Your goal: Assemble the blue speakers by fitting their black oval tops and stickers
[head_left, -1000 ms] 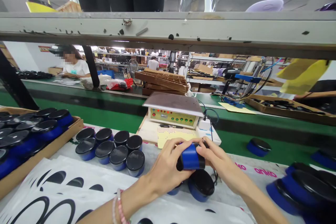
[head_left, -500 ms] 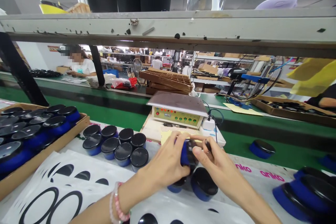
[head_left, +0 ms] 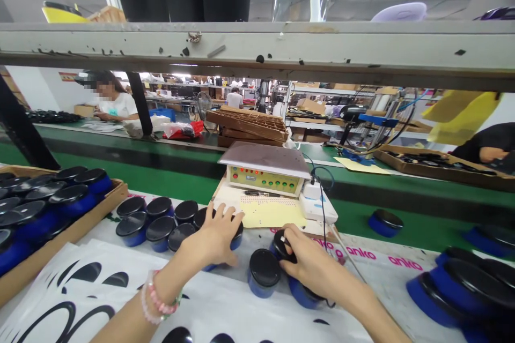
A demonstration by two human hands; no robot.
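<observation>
My left hand (head_left: 213, 233), fingers spread, is over the right end of a group of black-topped blue round containers (head_left: 160, 230); it covers part of a container there. My right hand (head_left: 300, 257) has its fingers curled round the top of another container (head_left: 278, 244), and a thin black cable passes by the wrist. Just left of that hand stands an upright container (head_left: 264, 273). One more (head_left: 304, 293) is partly under my right hand. White sheets with black shapes (head_left: 100, 289) lie below my left arm.
A cardboard box (head_left: 115, 190) of containers is at the left. Behind my hands is a control box (head_left: 263, 174) with a yellow sheet (head_left: 269, 211). Stacked containers (head_left: 462, 284) stand at the right; one (head_left: 385, 223) rests on the green belt (head_left: 354, 198). People are beyond.
My hands have moved apart. The left has let go of the container both were on and moved left, opening. The right has moved down onto a container. The view has shifted slightly.
</observation>
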